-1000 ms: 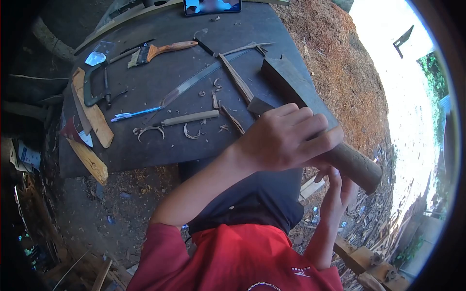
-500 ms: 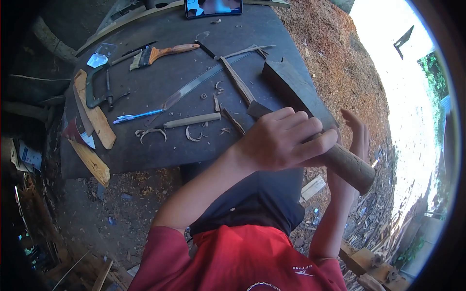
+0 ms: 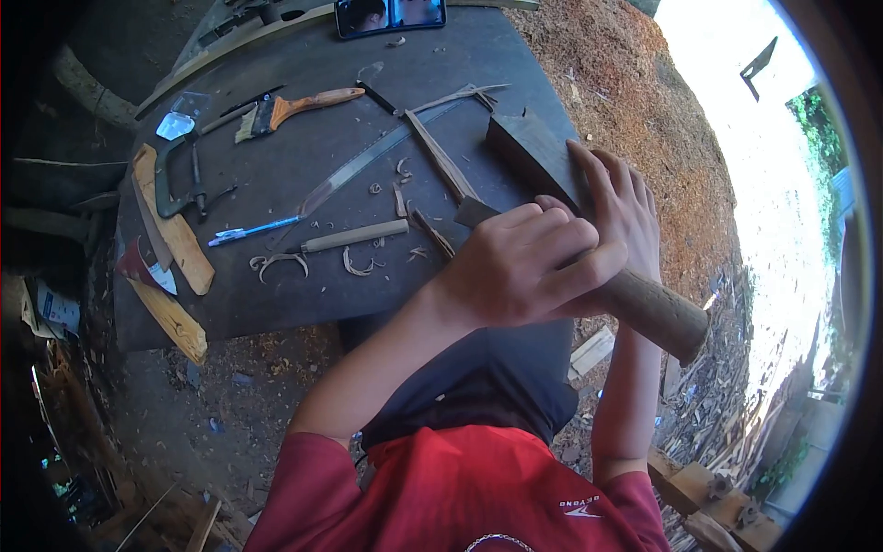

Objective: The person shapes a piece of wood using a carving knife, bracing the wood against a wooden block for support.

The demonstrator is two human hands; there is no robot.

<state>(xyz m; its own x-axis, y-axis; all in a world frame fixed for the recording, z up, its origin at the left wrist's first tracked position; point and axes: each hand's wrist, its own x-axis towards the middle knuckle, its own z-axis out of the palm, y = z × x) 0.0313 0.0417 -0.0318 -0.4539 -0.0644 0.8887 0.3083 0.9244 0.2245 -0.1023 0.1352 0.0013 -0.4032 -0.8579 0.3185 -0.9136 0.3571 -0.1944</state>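
My left hand (image 3: 533, 267) is wrapped round a tool with a thick round wooden handle (image 3: 658, 316). A dark flat blade (image 3: 475, 212) shows on the other side of the fist, by the lower end of a thin wood strip (image 3: 441, 161). My right hand (image 3: 627, 198) lies beyond the left one, its fingers stretched out against the near part of a long dark block (image 3: 538, 156). Its palm side and thumb are mostly hidden. Curled shavings (image 3: 359, 262) and a slim tool with a wooden handle (image 3: 357, 236) lie left of the fist.
On the dark table (image 3: 276, 308) are a brush (image 3: 308, 106), a blue pen (image 3: 253, 230), a metal clamp (image 3: 166, 184), a saw blade (image 3: 368, 156) and pale wood pieces (image 3: 179, 225). A phone (image 3: 391, 17) stands at the far edge. Sawdust (image 3: 635, 101) covers the ground to the right.
My right hand has moved left and up, from beside the handle onto the dark block. The left hand keeps its grip. The whole view has shifted slightly.
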